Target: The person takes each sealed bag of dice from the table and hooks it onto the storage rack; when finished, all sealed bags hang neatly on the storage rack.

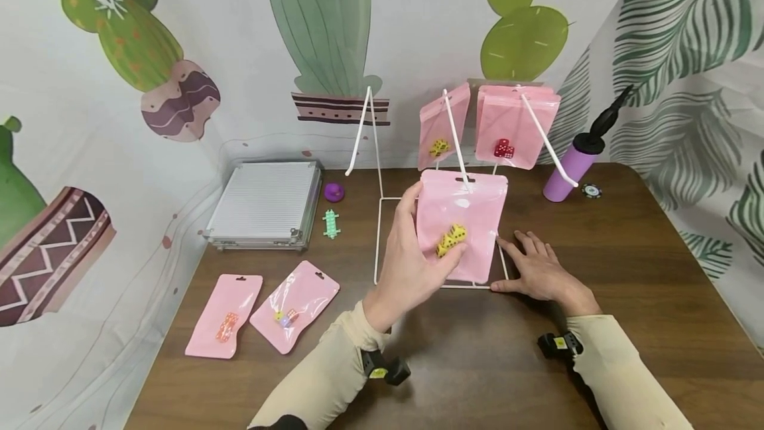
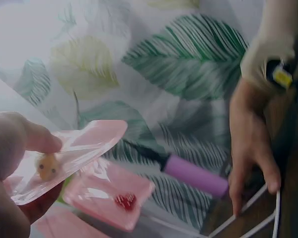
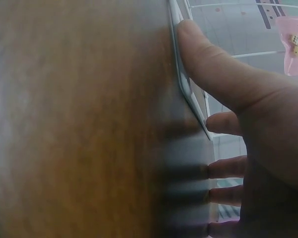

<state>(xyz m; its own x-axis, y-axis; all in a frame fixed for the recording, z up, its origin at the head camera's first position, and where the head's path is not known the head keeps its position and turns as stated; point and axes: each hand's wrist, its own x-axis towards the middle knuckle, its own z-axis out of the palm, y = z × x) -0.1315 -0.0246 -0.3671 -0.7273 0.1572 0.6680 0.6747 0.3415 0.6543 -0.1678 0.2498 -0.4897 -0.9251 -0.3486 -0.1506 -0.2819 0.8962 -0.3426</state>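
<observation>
Right wrist view: blurred right hand (image 3: pixel 248 124) hides rack (image 3: pixel 188 94).

I'm pinching a glossy pink plastic pouch (image 1: pixel 461 224) in my left hand (image 1: pixel 412 264); its clear film is catching the light. My right hand (image 1: pixel 540 271) is resting flat on the smooth, matt wood-grain table (image 1: pixel 644 297), touching the white coated wire rack (image 1: pixel 382 217). A ribbed metal case (image 1: pixel 265 203) is gleaming dully nearby.
</observation>
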